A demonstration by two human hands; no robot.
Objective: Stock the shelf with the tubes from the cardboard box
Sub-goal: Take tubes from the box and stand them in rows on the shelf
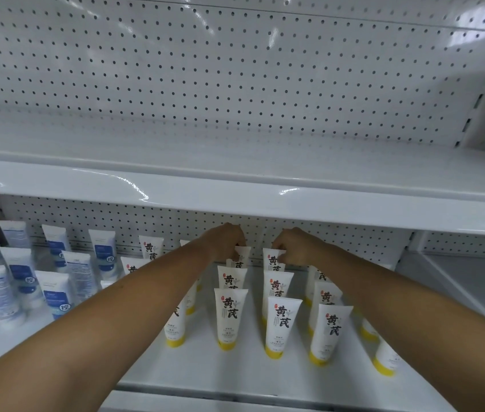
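Note:
Several white tubes with yellow caps [230, 316] stand cap-down in rows on the lower white shelf [235, 373]. My left hand [227, 239] reaches to the back row and pinches the top of a white tube [240, 257] there. My right hand [295, 245] grips the top of the neighbouring back-row tube [271, 260]. Both forearms stretch over the front rows and hide some tubes. The cardboard box is out of view.
Several white tubes with blue labels [57, 292] stand on the left part of the same shelf. The upper shelf [235, 191] overhangs just above my hands. A perforated white back panel [235, 84] runs behind. Bare shelf lies at the right [458, 281].

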